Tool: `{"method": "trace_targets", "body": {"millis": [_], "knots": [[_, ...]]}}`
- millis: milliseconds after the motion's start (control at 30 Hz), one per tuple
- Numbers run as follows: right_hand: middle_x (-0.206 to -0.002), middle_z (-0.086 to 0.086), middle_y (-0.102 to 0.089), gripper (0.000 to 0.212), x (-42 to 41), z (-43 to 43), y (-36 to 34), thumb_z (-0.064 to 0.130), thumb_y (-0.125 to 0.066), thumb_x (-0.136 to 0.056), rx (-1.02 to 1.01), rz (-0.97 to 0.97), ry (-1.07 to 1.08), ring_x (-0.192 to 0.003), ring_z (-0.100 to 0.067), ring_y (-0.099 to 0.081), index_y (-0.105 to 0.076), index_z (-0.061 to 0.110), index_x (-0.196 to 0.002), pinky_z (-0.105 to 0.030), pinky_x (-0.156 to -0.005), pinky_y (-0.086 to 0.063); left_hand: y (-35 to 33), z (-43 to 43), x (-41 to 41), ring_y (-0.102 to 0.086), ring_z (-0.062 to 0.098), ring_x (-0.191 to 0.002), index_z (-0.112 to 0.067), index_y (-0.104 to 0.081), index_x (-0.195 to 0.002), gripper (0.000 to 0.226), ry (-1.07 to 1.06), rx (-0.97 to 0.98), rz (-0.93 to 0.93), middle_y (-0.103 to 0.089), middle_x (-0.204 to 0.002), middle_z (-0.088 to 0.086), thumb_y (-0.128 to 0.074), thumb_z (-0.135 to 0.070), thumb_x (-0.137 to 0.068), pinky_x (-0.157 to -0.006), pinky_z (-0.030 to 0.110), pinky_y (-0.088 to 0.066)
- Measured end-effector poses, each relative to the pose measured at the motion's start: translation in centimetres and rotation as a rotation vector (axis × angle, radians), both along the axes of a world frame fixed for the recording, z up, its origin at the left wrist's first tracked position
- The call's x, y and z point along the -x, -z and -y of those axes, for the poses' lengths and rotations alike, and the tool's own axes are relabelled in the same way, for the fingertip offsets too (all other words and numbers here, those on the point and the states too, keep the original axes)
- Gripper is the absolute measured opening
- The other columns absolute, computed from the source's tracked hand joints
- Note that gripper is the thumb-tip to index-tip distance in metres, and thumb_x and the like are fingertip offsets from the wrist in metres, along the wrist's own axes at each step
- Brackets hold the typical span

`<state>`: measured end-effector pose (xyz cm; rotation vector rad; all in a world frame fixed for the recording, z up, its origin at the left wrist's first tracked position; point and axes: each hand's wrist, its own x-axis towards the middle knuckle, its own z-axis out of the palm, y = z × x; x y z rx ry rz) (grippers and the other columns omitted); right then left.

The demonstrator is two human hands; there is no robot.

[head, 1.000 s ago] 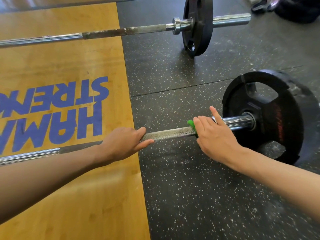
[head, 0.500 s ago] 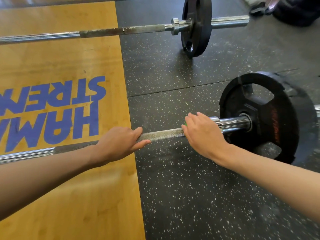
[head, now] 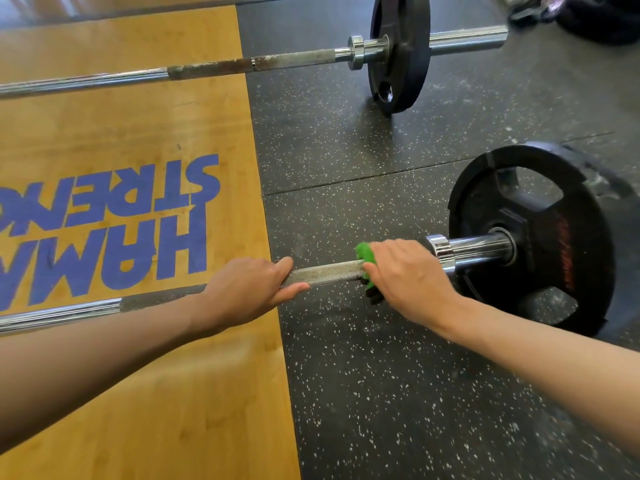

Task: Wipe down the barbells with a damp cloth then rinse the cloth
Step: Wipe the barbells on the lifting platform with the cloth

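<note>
Platform (head: 138, 140) of yellow wood fills the left, blue lettering (head: 121, 230) on it upside down from where I watch, and the far bar (head: 86, 81) lies across its far edge. On the near bar (head: 325, 273), which runs from the platform out over the black speckled floor (head: 381, 375), I have the left hand (head: 249, 292) clamped overhand at the platform's edge, fingers curled over the top and thumb stretched along the knurled steel on the near side. A bare stretch of bar separates it from the cloth (head: 365, 252), a green wad wrapped round the bar, showing above and below it at the left edge of the right hand (head: 408, 275). I have that hand gripping overhand too, fingers curled round cloth and bar together, its right side just beside the chrome collar (head: 440, 254). Beyond it, the far plate (head: 400, 53), black, stands on edge on the floor. Right of the collar the sleeve (head: 478, 249) runs into the near plate (head: 540, 209), also on edge on the floor. A dark bag (head: 595, 19) sits blurred in the top right corner.
</note>
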<state>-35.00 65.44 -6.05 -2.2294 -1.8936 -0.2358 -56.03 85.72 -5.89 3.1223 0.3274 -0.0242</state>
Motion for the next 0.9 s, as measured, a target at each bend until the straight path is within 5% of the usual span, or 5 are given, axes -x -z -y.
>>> {"method": "trace_targets", "body": {"millis": [167, 233, 567, 667, 900], "knots": [[-0.063, 0.006, -0.039, 0.031, 0.8, -1.4, -0.5, 0.021, -0.034, -0.102, 0.056, 0.063, 0.189, -0.05, -0.019, -0.033, -0.04, 0.02, -0.072, -0.034, -0.054, -0.025, 0.0, 0.0, -0.1, -0.038, 0.008, -0.041, -0.022, -0.043, -0.087, 0.069, 0.009, -0.017, 0.013, -0.044, -0.055, -0.01, 0.002, -0.074, -0.093, -0.037, 0.027, -0.03], [-0.058, 0.005, -0.043, 0.032, 1.5, -2.6, -0.8, 0.011, -0.048, -0.098, 0.06, -0.003, 0.22, -0.043, -0.02, -0.038, -0.047, 0.016, -0.067, -0.031, -0.048, -0.034, -0.2, 0.0, -0.1, -0.036, 0.007, -0.039, -0.022, -0.04, -0.085, 0.066, 0.012, -0.012, 0.016, -0.041, -0.053, -0.01, -0.001, -0.073, -0.093, -0.036, 0.027, -0.026], [-0.078, 0.003, -0.054, 0.03, 3.8, -3.1, 0.4, 0.022, -0.034, -0.108, -0.036, -0.057, -0.076, -0.065, -0.018, -0.044, -0.063, 0.015, -0.103, -0.033, -0.06, -0.036, -0.1, 0.2, 0.0, -0.042, 0.011, -0.041, -0.021, -0.043, -0.086, 0.068, 0.008, -0.01, 0.022, -0.046, -0.055, -0.009, 0.0, -0.074, -0.093, -0.037, 0.031, -0.039], [-0.077, 0.005, -0.055, 0.05, 1.3, -0.9, 0.4, 0.029, -0.018, -0.11, -0.029, -0.116, 0.059, -0.063, -0.015, -0.043, -0.064, 0.016, -0.1, -0.036, -0.061, -0.04, -0.1, 0.1, 0.0, -0.04, 0.008, -0.039, -0.021, -0.044, -0.086, 0.069, 0.009, -0.02, 0.023, -0.044, -0.054, -0.01, 0.001, -0.073, -0.095, -0.036, 0.03, -0.039], [-0.074, 0.004, -0.059, 0.033, 3.2, -3.2, -0.1, 0.023, -0.027, -0.098, 0.009, -0.167, 0.212, -0.061, -0.02, -0.05, -0.058, 0.019, -0.089, -0.036, -0.062, -0.031, 0.0, 0.1, 0.1, -0.039, 0.006, -0.04, -0.022, -0.044, -0.086, 0.068, 0.012, -0.023, 0.02, -0.043, -0.054, -0.011, 0.001, -0.073, -0.094, -0.035, 0.026, -0.033]]}}
